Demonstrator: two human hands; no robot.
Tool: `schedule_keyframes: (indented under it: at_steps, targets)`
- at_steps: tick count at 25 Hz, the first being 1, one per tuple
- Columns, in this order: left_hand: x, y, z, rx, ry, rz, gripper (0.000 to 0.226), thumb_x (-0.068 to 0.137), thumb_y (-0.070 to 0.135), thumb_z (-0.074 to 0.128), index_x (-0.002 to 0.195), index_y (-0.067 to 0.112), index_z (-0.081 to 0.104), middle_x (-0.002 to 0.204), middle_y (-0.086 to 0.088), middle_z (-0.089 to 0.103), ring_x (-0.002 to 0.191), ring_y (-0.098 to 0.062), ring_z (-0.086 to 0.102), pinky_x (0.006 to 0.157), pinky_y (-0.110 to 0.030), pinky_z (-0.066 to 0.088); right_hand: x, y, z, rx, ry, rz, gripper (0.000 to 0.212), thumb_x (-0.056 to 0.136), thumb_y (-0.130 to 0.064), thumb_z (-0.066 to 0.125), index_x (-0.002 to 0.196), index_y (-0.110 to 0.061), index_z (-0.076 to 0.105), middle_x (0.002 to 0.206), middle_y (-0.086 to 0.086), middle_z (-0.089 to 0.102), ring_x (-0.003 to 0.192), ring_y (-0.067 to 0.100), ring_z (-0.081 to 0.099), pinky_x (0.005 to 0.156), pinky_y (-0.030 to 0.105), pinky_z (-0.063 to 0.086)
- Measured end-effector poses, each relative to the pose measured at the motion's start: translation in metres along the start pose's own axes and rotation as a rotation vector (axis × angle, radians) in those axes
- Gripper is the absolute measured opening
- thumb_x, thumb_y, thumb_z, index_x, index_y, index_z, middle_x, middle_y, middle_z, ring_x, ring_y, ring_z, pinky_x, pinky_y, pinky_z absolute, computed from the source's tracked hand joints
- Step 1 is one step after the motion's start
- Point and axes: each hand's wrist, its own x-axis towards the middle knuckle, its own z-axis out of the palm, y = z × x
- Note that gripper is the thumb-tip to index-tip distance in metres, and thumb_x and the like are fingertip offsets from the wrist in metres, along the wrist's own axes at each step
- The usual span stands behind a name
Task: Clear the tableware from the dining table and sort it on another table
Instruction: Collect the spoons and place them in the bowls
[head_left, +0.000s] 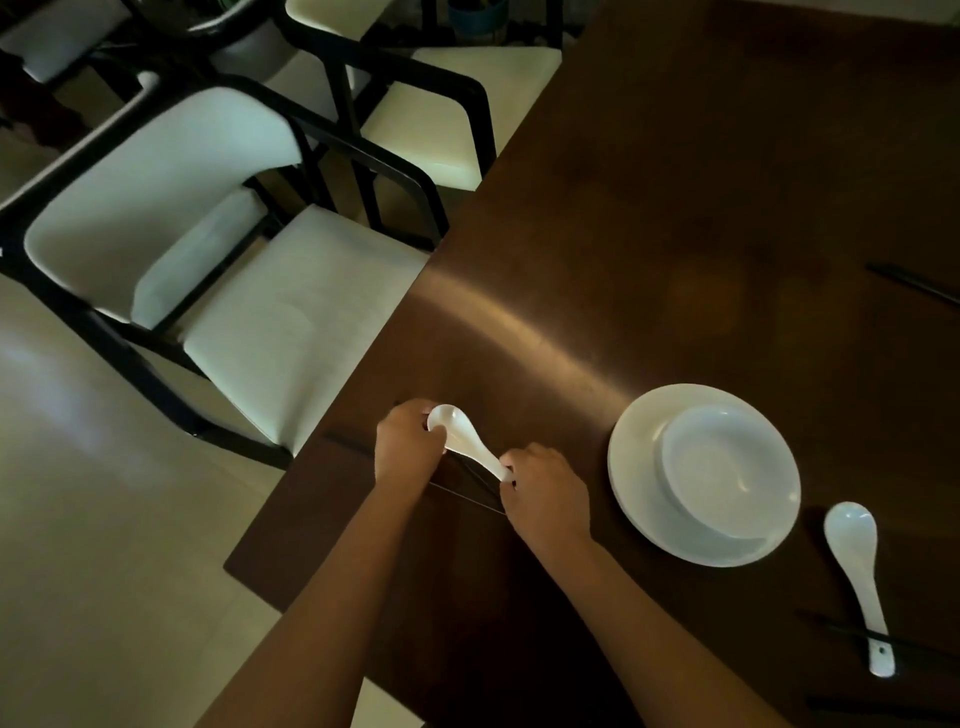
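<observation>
White ceramic soup spoon (470, 441) is held between both hands, just left of the plate (639, 478) and near the dining table's (649, 208) left edge. The left hand (408, 441) is curled round the spoon's bowl end; the right hand (540, 493) pinches the handle end. Dark chopsticks (348, 444) run beneath the hands; whether either hand also grips them cannot be told in this dim light.

Judged step: gathering of cutlery at the place setting left of the plate, early in the clearing. A white bowl (727, 473) sits on the plate. A second spoon (857, 582) lies right of the plate, its handle resting across another pair of chopsticks (836, 630). A further pair (914, 283) lies beyond the plate, at the frame's right edge.

Next move, as judged: consolidate spoon and chopsticks into one hand, freeing the other for the plate and bowl, then carry to the sorting table, which is not in view.

No brands, labels or writing are legible anywhere.
</observation>
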Motion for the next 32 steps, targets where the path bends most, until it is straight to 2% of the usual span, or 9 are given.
schedule_keyframes:
  at_steps: [5,9,14,19,21,23,25,27,32]
  targets:
    - [-0.015,0.034,-0.018,-0.638,-0.124,-0.247,0.014,0.084,0.012,0.064,0.097,0.017,0.065,0.092,-0.003,0.067,0.08,-0.012,0.066,0.058,-0.017,0.055,-0.016,0.001,-0.03,0.289,-0.009,0.131,0.024,0.083,-0.028,0.065,0.107,-0.022,0.065,0.101,-0.005,0.064,0.077,0.006,0.055,0.073,0.016,0.044]
    - [-0.062,0.068,-0.009,-0.912,-0.416,-0.249,0.023,0.09,0.012,0.053,0.107,0.027,0.059,0.103,-0.001,0.068,0.094,-0.018,0.068,0.072,-0.031,0.057,-0.056,0.014,-0.059,0.434,0.085,0.217,0.019,0.08,-0.034,0.067,0.098,-0.028,0.065,0.088,-0.016,0.057,0.068,0.0,0.054,0.065,0.003,0.034]
    - [-0.113,0.101,0.024,-0.929,-0.621,-0.113,0.033,0.089,0.005,0.053,0.107,0.031,0.062,0.102,0.0,0.073,0.095,-0.018,0.069,0.068,-0.03,0.058,-0.111,0.051,-0.092,0.487,0.214,0.272,0.017,0.079,-0.031,0.07,0.095,-0.029,0.064,0.085,-0.02,0.055,0.072,-0.001,0.057,0.066,0.001,0.034]
    - [-0.15,0.125,0.071,-0.87,-0.674,-0.125,0.035,0.085,0.005,0.058,0.114,0.024,0.063,0.106,-0.009,0.071,0.095,-0.022,0.069,0.068,-0.033,0.058,-0.154,0.099,-0.107,0.545,0.259,0.295,0.022,0.079,-0.036,0.067,0.1,-0.031,0.064,0.085,-0.023,0.058,0.076,-0.002,0.058,0.067,0.005,0.042]
    - [-0.161,0.134,0.084,-0.884,-0.689,-0.137,0.037,0.086,0.003,0.056,0.118,0.02,0.061,0.106,-0.013,0.07,0.092,-0.023,0.07,0.065,-0.032,0.057,-0.162,0.137,-0.118,0.561,0.42,0.411,0.025,0.079,-0.038,0.066,0.103,-0.031,0.064,0.084,-0.021,0.06,0.075,-0.002,0.059,0.064,0.009,0.042]
    - [-0.168,0.14,0.093,-0.861,-0.694,-0.137,0.037,0.087,0.002,0.055,0.119,0.018,0.06,0.107,-0.013,0.07,0.092,-0.023,0.07,0.064,-0.031,0.057,-0.16,0.186,-0.132,0.398,0.546,0.556,0.024,0.081,-0.031,0.065,0.103,-0.019,0.066,0.089,-0.006,0.065,0.077,0.006,0.06,0.067,0.021,0.047]
    - [-0.172,0.144,0.098,-0.844,-0.7,-0.148,0.034,0.087,0.002,0.056,0.115,0.019,0.063,0.107,-0.012,0.07,0.093,-0.023,0.07,0.064,-0.031,0.057,-0.15,0.223,-0.137,0.153,0.361,0.619,0.022,0.082,-0.029,0.064,0.093,-0.01,0.066,0.089,0.007,0.067,0.082,0.022,0.062,0.071,0.034,0.051]
    - [-0.176,0.146,0.102,-0.852,-0.695,-0.169,0.031,0.086,0.002,0.058,0.109,0.022,0.065,0.109,-0.013,0.069,0.094,-0.024,0.069,0.066,-0.032,0.058,-0.136,0.236,-0.133,0.037,0.157,0.619,0.022,0.08,-0.031,0.064,0.082,-0.01,0.063,0.084,0.008,0.066,0.082,0.026,0.063,0.068,0.034,0.05]
    - [-0.182,0.149,0.109,-0.864,-0.652,-0.207,0.032,0.085,0.002,0.059,0.109,0.022,0.064,0.112,-0.015,0.067,0.098,-0.026,0.067,0.071,-0.035,0.058,-0.117,0.238,-0.12,0.102,0.112,0.63,0.012,0.078,-0.03,0.064,0.084,-0.019,0.066,0.086,0.002,0.07,0.079,0.02,0.063,0.064,0.029,0.049]
